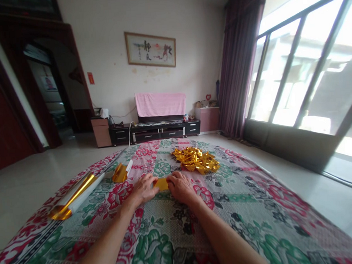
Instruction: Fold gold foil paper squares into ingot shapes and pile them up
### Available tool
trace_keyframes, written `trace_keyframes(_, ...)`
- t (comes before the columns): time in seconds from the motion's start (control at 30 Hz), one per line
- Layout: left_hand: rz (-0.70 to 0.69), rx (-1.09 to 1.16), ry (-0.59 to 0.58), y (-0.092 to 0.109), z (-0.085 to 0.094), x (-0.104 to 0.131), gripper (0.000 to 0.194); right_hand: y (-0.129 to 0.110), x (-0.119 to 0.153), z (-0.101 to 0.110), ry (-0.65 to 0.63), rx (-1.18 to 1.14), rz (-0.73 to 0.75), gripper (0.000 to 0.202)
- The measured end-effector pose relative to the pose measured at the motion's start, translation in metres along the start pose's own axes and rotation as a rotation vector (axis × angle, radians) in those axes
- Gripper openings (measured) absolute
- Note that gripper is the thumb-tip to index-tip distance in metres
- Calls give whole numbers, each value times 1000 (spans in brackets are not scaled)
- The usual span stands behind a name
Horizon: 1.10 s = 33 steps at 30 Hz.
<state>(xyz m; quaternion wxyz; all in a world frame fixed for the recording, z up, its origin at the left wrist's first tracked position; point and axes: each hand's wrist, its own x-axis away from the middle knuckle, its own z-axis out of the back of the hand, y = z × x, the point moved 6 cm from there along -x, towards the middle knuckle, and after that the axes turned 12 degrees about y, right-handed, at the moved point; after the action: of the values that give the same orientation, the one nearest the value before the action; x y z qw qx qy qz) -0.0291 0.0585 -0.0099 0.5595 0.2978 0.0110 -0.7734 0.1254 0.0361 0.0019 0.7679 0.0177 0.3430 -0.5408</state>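
Head view: left hand point(144, 189) and right hand point(181, 186) pinch opposite ends of a gold foil piece point(161, 184) at centre frame, flat near the table point(155, 253). Uneven finger pull could crease or tear it. Loose folded gold pieces point(197, 159), right of centre, could scatter if the patterned cloth point(242, 220) is dragged. Containers: none identifiable on it.

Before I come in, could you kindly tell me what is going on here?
A person's left hand and right hand hold a small gold sheet between them over a flowered tablecloth. Beyond the right hand lies a heap of gold pieces; a loose roll of gold foil lies off to the left.
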Motion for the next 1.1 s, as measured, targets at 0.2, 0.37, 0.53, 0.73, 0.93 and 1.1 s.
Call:
trace_keyframes(0.2,6,35,23,3,2,1,32,-1,1,0,18,28,4,28)
trace_keyframes(0.37,19,53,-1,1,3,2,37,5,-1,-4,-25,-22,10,23)
trace_keyframes(0.53,11,67,-55,-6,1,2,40,5,-1,-2,-50,-26,15,24)
trace_keyframes(0.73,-26,73,1,-14,-6,2,42,1,3,0,-44,9,30,26)
trace_keyframes(0.93,-50,52,12,-12,-8,3,42,0,4,-1,-35,12,58,26)
trace_keyframes(1.1,-1,36,7,-7,0,2,47,-2,4,0,-71,13,63,28)
